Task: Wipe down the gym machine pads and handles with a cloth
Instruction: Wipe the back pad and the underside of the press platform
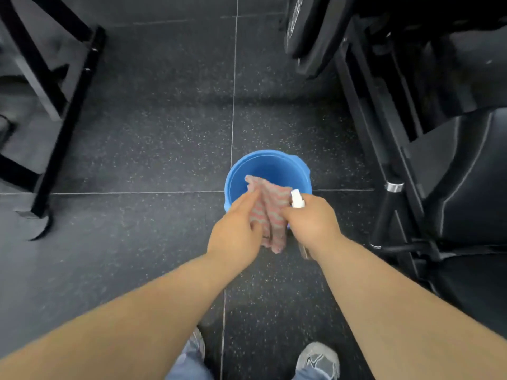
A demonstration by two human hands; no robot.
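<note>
A pink-and-grey zigzag-striped woven cloth [270,212] hangs folded between both hands, above the near rim of a round blue plastic bucket [263,157] that stands on the dark speckled rubber floor [151,149]. The left hand [237,231] has its grip clenched on the cloth's left side, thumb and fingers pinching the folds. The right hand [312,220] is curled round a small spray bottle with a white nozzle [297,198], and its fingers lie against the cloth's right edge; whether they also pinch it cannot be told.

The cloth looks light, limp and thin. It drapes and bunches, so it should wipe best when gathered into a flat pad under the palm rather than held by a corner. If it is damp it may cling and drip. The bottle seems light and smooth, best held round its body with a finger free for the nozzle.

The black padded vinyl seat [472,182] of the gym machine stands well to the right, untouched. Its surface looks smooth and slightly slick, so a firm flat press should serve there.
</note>
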